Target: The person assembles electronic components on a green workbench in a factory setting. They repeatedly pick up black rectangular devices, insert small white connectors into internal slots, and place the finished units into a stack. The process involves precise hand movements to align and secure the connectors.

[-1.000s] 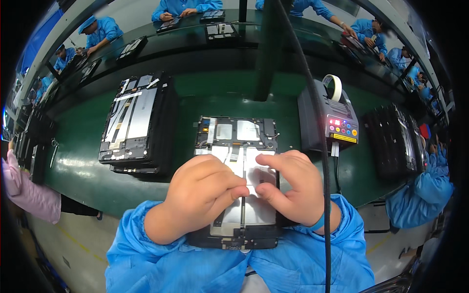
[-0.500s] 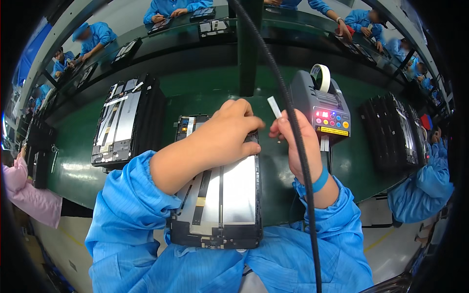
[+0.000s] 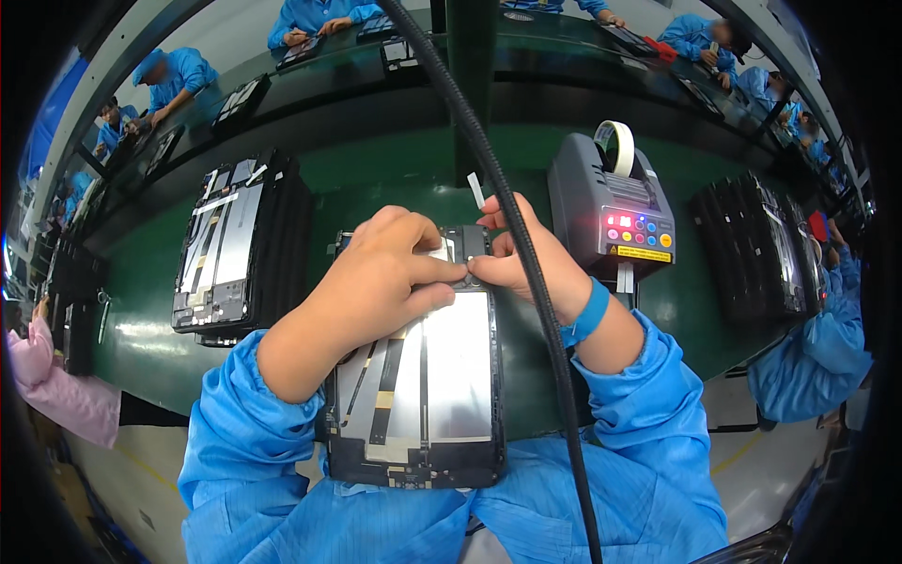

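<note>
An opened tablet (image 3: 460,376) lies in front of me, its silver battery plates and dark ribbon cables exposed. My left hand (image 3: 381,268) rests across its upper part, index finger stretched out and thumb apart from it. The left index fingertip meets the right thumb at the tablet's upper right; any small piece under them is hidden. My right hand (image 3: 531,258) holds a short white tape strip (image 3: 475,191) between its fingers, the strip sticking up past the tablet's far edge. A black braided cable (image 3: 489,141) passes in front of this hand.
A grey tape dispenser (image 3: 601,202) with a cream tape roll (image 3: 616,148) stands to the right, a strip end (image 3: 625,276) hanging from its front. Stacks of tablets stand at left (image 3: 225,249) and right (image 3: 752,249). A green post (image 3: 470,94) rises ahead. Other people work around.
My right hand has moved left from beside the dispenser to the tablet's upper right, carrying the tape strip. My left hand has shifted slightly left and down, index finger now extended.
</note>
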Tool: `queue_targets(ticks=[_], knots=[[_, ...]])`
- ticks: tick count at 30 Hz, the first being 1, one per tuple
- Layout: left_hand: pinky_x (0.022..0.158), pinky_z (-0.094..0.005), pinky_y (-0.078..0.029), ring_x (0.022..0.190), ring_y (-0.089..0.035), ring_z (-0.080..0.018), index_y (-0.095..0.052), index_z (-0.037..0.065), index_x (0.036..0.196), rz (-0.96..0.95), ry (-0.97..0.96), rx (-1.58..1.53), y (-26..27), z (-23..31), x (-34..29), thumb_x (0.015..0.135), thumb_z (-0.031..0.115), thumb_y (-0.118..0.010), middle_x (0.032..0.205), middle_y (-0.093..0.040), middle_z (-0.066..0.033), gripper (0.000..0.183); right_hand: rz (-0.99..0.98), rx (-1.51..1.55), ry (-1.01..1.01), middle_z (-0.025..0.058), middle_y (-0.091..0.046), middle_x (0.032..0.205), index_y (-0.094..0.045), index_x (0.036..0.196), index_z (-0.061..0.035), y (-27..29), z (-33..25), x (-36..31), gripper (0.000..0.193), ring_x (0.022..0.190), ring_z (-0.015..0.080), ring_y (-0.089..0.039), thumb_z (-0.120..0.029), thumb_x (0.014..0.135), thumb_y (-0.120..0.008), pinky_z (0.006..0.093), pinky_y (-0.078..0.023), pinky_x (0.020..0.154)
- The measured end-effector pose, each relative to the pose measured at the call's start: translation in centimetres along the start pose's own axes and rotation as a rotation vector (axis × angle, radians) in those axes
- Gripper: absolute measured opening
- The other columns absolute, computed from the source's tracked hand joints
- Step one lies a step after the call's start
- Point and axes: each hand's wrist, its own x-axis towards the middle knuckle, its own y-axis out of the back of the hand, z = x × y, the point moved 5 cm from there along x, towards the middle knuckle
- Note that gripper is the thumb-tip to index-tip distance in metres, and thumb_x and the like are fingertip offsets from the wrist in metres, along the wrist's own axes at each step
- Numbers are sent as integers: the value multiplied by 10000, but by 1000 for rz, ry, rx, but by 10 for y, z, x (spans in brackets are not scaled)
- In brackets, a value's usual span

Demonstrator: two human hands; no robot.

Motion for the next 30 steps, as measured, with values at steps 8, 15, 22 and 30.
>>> queue_targets(ticks=[8, 15, 22, 30], knots=[[864, -393, -410, 981, -526, -283, -747, 109, 936, 2, 15, 12, 1, -7, -2, 679, 183, -748, 976, -576, -108, 267, -357, -299, 137, 38, -579, 671, -613, 801, -25, 7, -55, -2, 94, 666, 164, -568, -113, 833, -621, 312, -460, 637], [845, -380, -407, 939, -504, -282, -756, 94, 894, -26, 143, -181, -4, -20, 2, 699, 161, -713, 906, -530, -109, 211, -508, -794, 193, 131, -598, 709, -624, 818, -12, -6, -54, 11, 157, 659, 241, -586, -162, 844, -585, 335, -462, 620], [877, -369, -376, 974, -465, -264, -763, 105, 821, -45, 263, -164, -10, -21, 9, 700, 245, -739, 906, -544, -73, 187, -414, -829, 134, 144, -601, 681, -629, 783, 5, -8, -50, 12, 175, 612, 242, -580, -168, 794, -602, 332, -459, 586], [826, -394, -429, 970, -502, -277, -727, 89, 801, 114, 111, -7, -1, -13, 6, 648, 187, -758, 889, -582, -67, 185, -31, -620, -188, 96, -559, 664, -566, 792, 11, 9, -32, 3, 397, 653, 149, -538, -320, 677, -754, 305, -462, 593]])
